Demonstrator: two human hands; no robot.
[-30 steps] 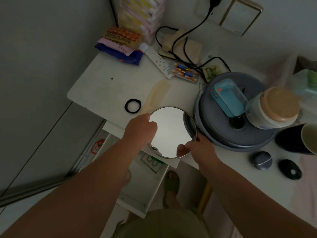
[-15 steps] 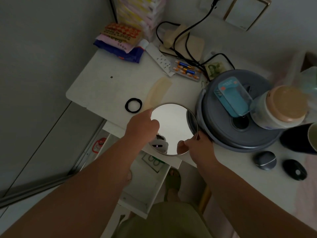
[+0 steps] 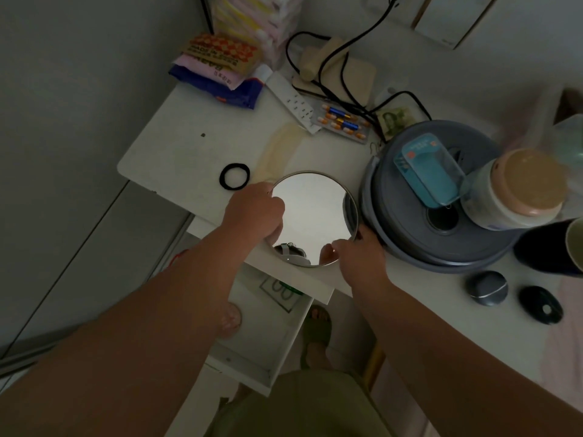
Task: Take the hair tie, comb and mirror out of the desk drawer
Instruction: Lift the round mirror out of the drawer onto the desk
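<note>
A round metal-rimmed mirror (image 3: 312, 212) lies face up at the front edge of the white desk (image 3: 189, 146). My left hand (image 3: 255, 212) grips its left rim and my right hand (image 3: 359, 250) grips its lower right rim. The black hair tie (image 3: 235, 180) lies on the desk just left of the mirror. A pale cream comb (image 3: 280, 149) lies on the desk beyond the mirror, partly behind it. The white drawer (image 3: 268, 339) stands pulled out below the desk edge.
A grey round container (image 3: 441, 247) with a teal box and a jar on top stands right beside the mirror. Packets, a power strip, pill blisters and cables crowd the back. Two dark pebble-shaped objects (image 3: 487, 288) and a dark cup sit at the right.
The mirror has shifted slightly further onto the desk with both hands still on its rim. The reflection in its lower edge has changed.
</note>
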